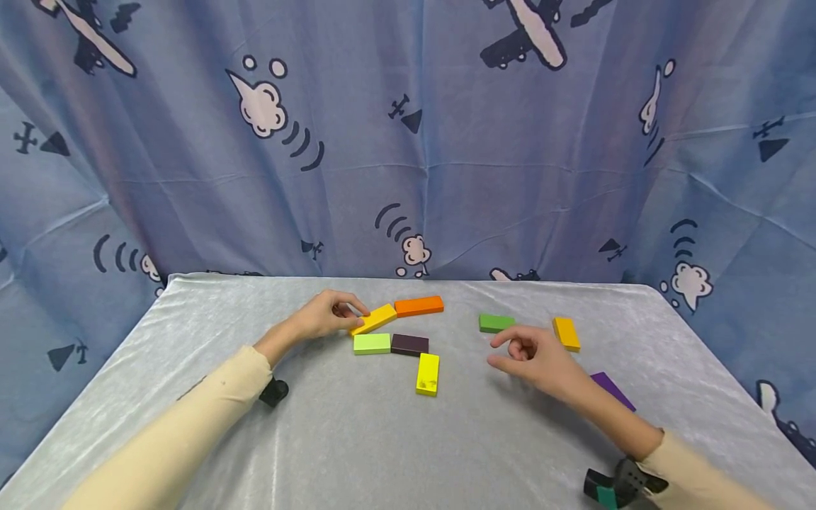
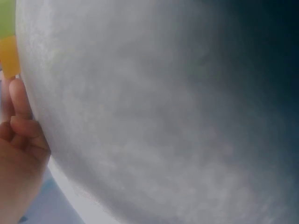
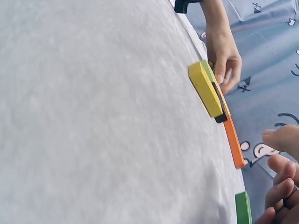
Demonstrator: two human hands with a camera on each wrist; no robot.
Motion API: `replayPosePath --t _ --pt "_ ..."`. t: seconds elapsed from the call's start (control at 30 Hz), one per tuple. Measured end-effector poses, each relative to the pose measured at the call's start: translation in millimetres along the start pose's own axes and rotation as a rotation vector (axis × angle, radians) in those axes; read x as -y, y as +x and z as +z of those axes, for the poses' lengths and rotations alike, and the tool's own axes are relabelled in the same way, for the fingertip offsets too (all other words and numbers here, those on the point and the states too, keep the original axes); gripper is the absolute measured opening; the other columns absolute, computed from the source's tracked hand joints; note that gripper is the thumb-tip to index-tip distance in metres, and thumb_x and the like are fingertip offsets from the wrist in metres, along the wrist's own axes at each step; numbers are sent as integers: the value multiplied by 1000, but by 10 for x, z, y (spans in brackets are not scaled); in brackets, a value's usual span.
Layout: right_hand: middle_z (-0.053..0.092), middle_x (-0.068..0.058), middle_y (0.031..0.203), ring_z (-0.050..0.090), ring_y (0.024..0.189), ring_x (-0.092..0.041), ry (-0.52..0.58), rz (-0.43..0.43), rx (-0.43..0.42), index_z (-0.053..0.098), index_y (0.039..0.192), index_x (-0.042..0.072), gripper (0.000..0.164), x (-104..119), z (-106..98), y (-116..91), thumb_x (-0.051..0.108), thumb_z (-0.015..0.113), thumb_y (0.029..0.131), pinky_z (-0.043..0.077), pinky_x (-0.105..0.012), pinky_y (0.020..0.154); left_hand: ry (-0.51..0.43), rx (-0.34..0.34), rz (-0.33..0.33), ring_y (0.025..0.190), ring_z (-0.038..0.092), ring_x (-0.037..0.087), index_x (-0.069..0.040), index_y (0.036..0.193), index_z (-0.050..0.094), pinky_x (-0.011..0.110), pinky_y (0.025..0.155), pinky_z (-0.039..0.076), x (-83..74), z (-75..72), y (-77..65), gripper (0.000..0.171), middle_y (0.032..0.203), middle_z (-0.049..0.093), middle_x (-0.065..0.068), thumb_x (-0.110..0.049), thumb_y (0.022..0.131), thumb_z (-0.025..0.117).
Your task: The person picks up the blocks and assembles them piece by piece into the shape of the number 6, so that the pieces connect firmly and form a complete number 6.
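Observation:
In the head view, my left hand pinches the left end of an amber block between thumb and index finger. The block's far end meets an orange block. Just nearer lie a light green block and a dark purple block, end to end. A bright yellow block stands out toward me from the dark one's right end. My right hand hovers empty, thumb and index finger apart, close to a green block. The left wrist view catches only part of the left hand.
To the right lie another amber block and a purple block, the latter partly hidden by my right forearm. Grey-white cloth covers the table. A blue patterned curtain hangs behind it.

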State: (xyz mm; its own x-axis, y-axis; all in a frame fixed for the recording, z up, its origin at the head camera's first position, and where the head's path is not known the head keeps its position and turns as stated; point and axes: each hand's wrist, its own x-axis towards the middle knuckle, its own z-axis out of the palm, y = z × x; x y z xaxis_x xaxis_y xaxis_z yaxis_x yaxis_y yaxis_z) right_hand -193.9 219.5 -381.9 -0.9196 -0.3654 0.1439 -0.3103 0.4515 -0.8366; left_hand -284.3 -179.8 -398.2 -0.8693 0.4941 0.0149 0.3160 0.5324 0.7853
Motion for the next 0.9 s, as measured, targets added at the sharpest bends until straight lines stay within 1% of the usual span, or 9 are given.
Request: replayPosePath --t 0.23,0.43,0.7,0.9 --pt "48 -4 72 41 57 -11 18 15 -13 68 107 -4 28 -80 -143 -20 13 81 89 35 -26 51 2 -1 7 78 63 18 -6 113 77 33 69 50 -7 -1 0 19 90 72 3 -5 94 74" --pt "49 -3 72 39 58 -9 -37 18 -32 68 106 -4 29 -192 -290 19 17 81 90 35 -27 50 -1 0 21 77 63 19 -5 112 77 33 69 50 6 -4 5 19 89 72 3 -4 94 74" --pt "53 -4 74 41 57 -8 -86 -30 -35 70 105 -2 22 -306 -440 73 12 79 91 36 -26 48 5 -2 29 77 63 18 -5 112 77 33 69 50 6 -6 11 19 88 72 2 -4 93 74" --pt "53 -3 72 41 56 -8 -143 -63 -33 70 105 -1 23 -389 -509 126 13 80 90 37 -26 48 14 -1 15 78 63 18 -6 113 77 32 70 50 -2 -5 5 19 89 72 2 -5 93 74"
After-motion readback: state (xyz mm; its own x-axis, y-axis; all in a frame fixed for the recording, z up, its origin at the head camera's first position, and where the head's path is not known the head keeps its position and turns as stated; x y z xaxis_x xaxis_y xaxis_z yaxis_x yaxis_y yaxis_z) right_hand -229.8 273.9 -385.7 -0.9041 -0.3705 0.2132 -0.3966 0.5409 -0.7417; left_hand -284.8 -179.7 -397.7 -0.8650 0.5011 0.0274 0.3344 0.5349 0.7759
